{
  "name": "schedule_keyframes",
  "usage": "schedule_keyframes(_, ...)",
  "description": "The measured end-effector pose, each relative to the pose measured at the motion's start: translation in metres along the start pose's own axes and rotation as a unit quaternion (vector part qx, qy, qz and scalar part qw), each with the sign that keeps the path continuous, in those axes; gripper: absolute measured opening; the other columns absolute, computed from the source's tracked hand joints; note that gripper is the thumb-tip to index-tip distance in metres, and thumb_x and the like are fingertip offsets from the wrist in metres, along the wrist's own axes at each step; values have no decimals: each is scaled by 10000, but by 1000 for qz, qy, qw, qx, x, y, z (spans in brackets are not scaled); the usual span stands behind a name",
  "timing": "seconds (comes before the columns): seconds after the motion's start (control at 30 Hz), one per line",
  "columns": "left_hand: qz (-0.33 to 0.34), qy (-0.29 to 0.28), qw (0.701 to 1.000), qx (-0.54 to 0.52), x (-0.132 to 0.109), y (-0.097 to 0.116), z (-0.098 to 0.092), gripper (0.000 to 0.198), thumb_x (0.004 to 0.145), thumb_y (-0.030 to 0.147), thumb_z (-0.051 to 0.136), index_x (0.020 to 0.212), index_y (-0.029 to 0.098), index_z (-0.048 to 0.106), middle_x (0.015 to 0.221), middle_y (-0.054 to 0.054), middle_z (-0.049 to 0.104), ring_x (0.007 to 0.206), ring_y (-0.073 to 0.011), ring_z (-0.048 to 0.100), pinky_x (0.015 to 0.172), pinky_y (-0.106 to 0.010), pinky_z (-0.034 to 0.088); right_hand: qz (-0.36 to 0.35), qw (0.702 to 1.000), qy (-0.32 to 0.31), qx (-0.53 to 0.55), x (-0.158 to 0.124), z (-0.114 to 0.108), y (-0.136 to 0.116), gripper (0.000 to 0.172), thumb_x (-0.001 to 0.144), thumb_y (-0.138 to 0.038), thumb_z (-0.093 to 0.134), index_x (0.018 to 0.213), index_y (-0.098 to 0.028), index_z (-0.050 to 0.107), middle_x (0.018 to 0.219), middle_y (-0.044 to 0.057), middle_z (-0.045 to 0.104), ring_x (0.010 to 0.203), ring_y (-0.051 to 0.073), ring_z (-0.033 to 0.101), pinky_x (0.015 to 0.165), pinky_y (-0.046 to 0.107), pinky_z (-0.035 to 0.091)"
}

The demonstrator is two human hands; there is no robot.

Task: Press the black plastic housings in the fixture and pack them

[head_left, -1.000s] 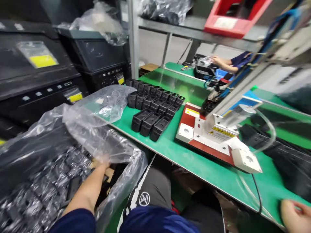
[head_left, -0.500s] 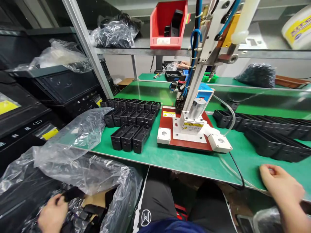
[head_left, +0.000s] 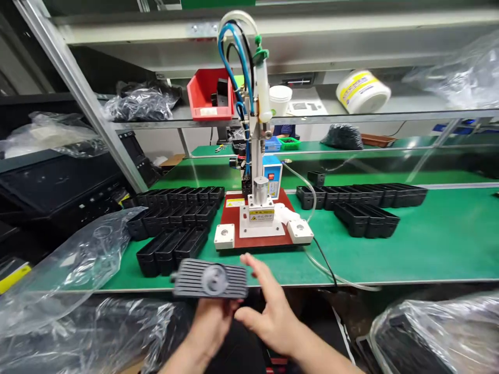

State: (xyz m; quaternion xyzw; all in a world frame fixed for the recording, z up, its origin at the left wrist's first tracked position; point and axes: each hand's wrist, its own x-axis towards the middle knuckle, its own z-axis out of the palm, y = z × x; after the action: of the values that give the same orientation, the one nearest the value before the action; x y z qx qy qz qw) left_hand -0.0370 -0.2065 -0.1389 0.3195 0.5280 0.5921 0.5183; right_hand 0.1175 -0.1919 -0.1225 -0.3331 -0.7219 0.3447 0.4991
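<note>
Green worktop spans the background. Left grip clamps the ribbed grey part at its lower edge; right grip, spread apart, stands just beside the part's right end.

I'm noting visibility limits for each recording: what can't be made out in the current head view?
In the head view:
- How the left hand grips: partly hidden by the ribbed black part.
- That part's far side: turned away; its round detail is blurred.
- Whether the right hand touches it: overlap and blur.
- Fine print on the machine's yellow label: too small.
- The plastic-covered bin at lower right: cut off by the bottom edge.
</note>
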Motion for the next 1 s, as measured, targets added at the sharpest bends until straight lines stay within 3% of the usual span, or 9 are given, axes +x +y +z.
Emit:
schedule_keyframes(0.07,-55,-109,989,-79,-8,-15,46,421,587,482,732,952,285,657,937,-91,690,889,-298,662,770,-444,571,31,998,49,32,-8,5,5,709,782,-423,709,1405,-326,385,1335,78,526,1214,285,516,1004,433,464)
schedule_keyframes(0.13,-70,-162,981,-84,-9,-21,68,515,625,457,734,1098,289,616,1083,-111,659,1048,-306,616,891,-450,531,54,993,89,48,-12,-9,14,595,804,-403,685,1338,-329,432,1277,67,555,1147,269,562,970,412,485)
schedule_keyframes(0.23,8,-155,987,-46,8,-8,70,538,702,432,708,1197,286,553,1212,-102,606,1142,-284,561,965,-425,485,55,995,70,52,-2,-47,20,523,800,-400,687,1267,-309,470,1184,56,591,1046,250,602,914,385,505)
schedule_keyframes(0.33,111,-158,977,-90,35,31,66,442,862,524,496,1234,284,500,1262,-76,570,1096,-247,573,881,-394,519,15,998,60,22,35,-83,14,495,791,-393,696,1229,-286,490,1187,60,587,1074,251,580,921,373,488)
schedule_keyframes(0.4,175,-180,965,-78,53,63,72,473,896,570,390,1252,273,482,1242,-80,571,1048,-235,589,833,-381,531,-25,999,37,2,72,-101,9,486,778,-390,709,1207,-273,515,1218,64,568,1114,257,553,947,374,465)
schedule_keyframes(0.53,336,-105,930,102,97,112,97,502,851,541,524,1245,234,486,1174,-83,591,1019,-211,587,886,-348,496,-62,997,-14,40,154,-123,9,473,789,-392,695,1212,-250,537,1207,62,559,1078,234,551,950,370,445)
schedule_keyframes(0.67,370,-49,914,158,141,121,115,475,867,526,502,1235,227,485,1153,-81,592,1030,-203,573,919,-349,458,-43,992,-14,116,209,-129,25,476,731,-391,746,1150,-224,593,1139,57,586,1010,209,557,927,352,441)
schedule_keyframes(0.77,368,-21,914,169,157,113,120,421,876,490,492,1198,220,496,1149,-90,582,1026,-213,571,908,-364,452,-25,990,-20,136,221,-128,43,477,703,-391,767,1121,-213,619,1083,53,610,974,201,562,895,344,448)
schedule_keyframes(1.0,337,13,928,160,158,111,136,356,886,455,452,1151,217,459,1017,-76,604,835,-196,601,759,-335,486,1,985,-40,165,223,-128,67,499,713,-432,757,1143,-220,618,1014,41,635,887,178,582,833,325,468)
